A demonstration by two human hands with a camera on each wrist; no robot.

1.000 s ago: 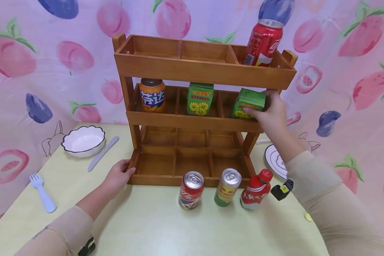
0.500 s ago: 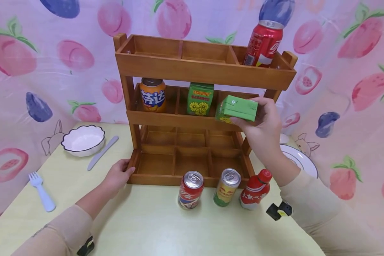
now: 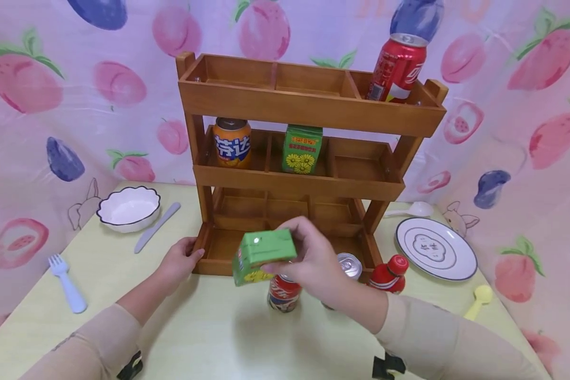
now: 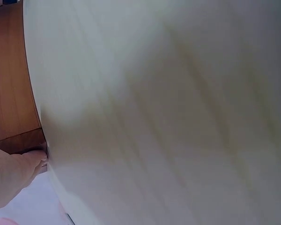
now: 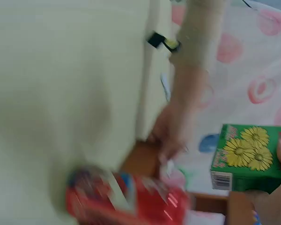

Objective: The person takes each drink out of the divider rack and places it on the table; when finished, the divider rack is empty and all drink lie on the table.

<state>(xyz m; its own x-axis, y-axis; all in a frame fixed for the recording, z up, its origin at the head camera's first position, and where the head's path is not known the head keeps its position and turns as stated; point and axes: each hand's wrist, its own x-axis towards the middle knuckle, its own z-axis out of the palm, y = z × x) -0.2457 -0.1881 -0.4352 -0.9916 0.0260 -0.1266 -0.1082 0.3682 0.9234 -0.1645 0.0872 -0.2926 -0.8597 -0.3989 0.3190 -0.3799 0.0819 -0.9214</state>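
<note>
My right hand point(image 3: 320, 261) grips a green drink carton point(image 3: 265, 252) with yellow flowers, tilted in the air in front of the wooden rack's point(image 3: 309, 107) bottom tier. Below and behind it stands a red soda can point(image 3: 284, 296), partly covered. The forearm hides most of a silver-topped can point(image 3: 350, 265) and part of a red capped bottle point(image 3: 390, 275). At the rack's lower left corner, my left hand point(image 3: 177, 262) pinches the wood between thumb and fingers; the left wrist view shows the thumb point(image 4: 33, 159) on it. On the middle tier are an orange can point(image 3: 233, 146) and another green carton point(image 3: 302, 150).
A red cola can point(image 3: 398, 71) stands in the top tier's right compartment. To the left lie a scalloped bowl point(image 3: 129, 208), a knife point(image 3: 157, 228) and a fork point(image 3: 68, 285). A plate point(image 3: 436, 249), white spoon point(image 3: 419, 209) and yellow spoon point(image 3: 481, 300) lie right.
My right hand has lifted the green carton out of the middle tier's right compartment and carried it down, left and toward me. My left hand stays at the rack's corner.
</note>
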